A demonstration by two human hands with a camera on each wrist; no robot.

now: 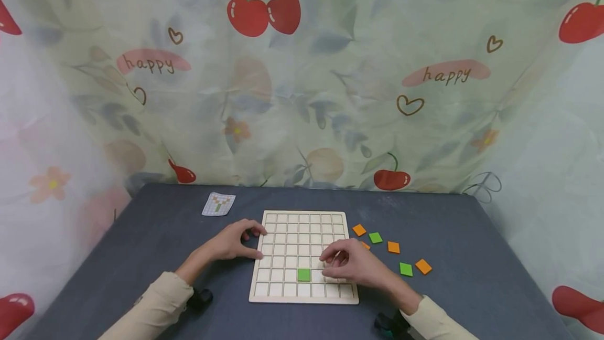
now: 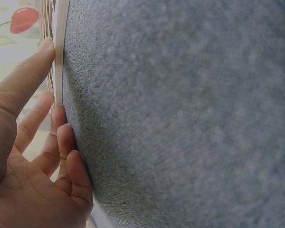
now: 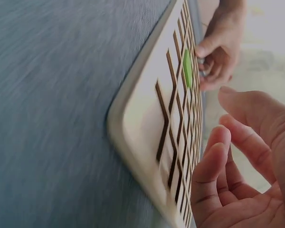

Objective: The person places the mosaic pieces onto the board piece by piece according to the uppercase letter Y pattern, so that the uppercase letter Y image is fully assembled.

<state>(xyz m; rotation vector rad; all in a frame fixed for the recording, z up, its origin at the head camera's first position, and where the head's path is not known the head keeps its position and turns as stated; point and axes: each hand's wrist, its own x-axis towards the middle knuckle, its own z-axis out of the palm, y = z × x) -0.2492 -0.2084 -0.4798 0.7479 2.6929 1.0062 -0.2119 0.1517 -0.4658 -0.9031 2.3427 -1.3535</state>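
Note:
A pale wooden grid board (image 1: 284, 262) lies on the dark table, with one green square tile (image 1: 304, 275) in a cell of its second row from the front. At the board's left edge, my left hand (image 1: 234, 241) rests with thumb and fingers spread along the rim. Over the board's right side hovers my right hand (image 1: 353, 265), its fingers bent. The right wrist view shows that hand's thumb (image 3: 237, 102) apart from the fingers, with nothing visible between them.
Right of the board lie loose orange tiles (image 1: 394, 247) and green tiles (image 1: 406, 269), one orange tile partly hidden by my right hand. A small card (image 1: 218, 204) printed with a coloured grid pattern lies at the back left. A patterned curtain (image 1: 302, 93) hangs behind the table.

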